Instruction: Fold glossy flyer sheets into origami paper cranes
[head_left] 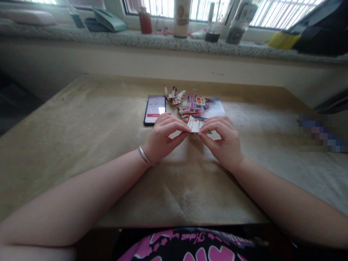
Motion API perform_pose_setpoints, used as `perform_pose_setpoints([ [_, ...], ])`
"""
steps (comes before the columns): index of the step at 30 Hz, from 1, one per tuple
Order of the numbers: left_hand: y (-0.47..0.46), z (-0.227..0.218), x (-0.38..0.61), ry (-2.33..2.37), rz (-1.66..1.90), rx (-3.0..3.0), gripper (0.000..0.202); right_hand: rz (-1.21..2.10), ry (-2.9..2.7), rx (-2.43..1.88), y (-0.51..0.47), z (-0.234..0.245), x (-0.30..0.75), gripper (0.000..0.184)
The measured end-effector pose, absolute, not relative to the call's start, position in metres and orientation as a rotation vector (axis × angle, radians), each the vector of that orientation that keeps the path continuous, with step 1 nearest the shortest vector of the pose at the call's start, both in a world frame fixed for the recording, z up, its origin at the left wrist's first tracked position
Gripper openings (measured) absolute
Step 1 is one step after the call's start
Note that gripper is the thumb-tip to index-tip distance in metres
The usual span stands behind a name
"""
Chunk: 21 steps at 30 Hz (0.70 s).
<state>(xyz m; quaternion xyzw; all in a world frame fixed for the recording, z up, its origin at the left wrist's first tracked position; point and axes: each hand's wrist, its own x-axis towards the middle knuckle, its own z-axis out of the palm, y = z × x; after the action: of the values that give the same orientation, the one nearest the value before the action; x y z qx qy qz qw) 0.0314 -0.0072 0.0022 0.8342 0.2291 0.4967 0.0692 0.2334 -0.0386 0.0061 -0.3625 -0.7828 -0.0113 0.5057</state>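
Observation:
Between my hands is a small piece of folded printed paper (pixel 194 124), white with red and dark print. My left hand (pixel 169 132) pinches its left edge between thumb and fingers. On the other side, my right hand (pixel 221 139) pinches the right edge the same way. Just beyond lie several folded paper shapes (pixel 175 96), pointed like cranes, made of similar printed paper. A colourful printed leaflet (pixel 210 106) lies flat behind my right hand. Left of the shapes rests a phone (pixel 155 110) with a lit screen, close to my left fingers.
All this is on a wide tan table (pixel 108 123). Behind it runs a stone windowsill (pixel 152 39) holding a red bottle (pixel 145 22), a pale cylinder (pixel 182 18), a clear jar (pixel 240 23) and a dark bag (pixel 323 30). A blurred item (pixel 323 133) is at the right.

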Motion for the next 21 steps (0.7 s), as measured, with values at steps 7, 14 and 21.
perform_pose_setpoints([
  [7, -0.0087, 0.0029, 0.0317, 0.739, 1.462, 2.525, 0.008, -0.028, -1.919, -0.864, -0.0396, 0.0070, 0.2323, 0.007],
  [14, -0.0041, -0.0012, 0.0300, 0.779, 1.544, 2.409, 0.008, 0.003, -1.895, -0.859, -0.0382, 0.0050, 0.2353, 0.010],
  [21, -0.0028, -0.0028, 0.0296, 0.763, 1.554, 2.402, 0.007, 0.003, -1.890, -0.850, -0.0381, 0.0064, 0.2348, 0.009],
])
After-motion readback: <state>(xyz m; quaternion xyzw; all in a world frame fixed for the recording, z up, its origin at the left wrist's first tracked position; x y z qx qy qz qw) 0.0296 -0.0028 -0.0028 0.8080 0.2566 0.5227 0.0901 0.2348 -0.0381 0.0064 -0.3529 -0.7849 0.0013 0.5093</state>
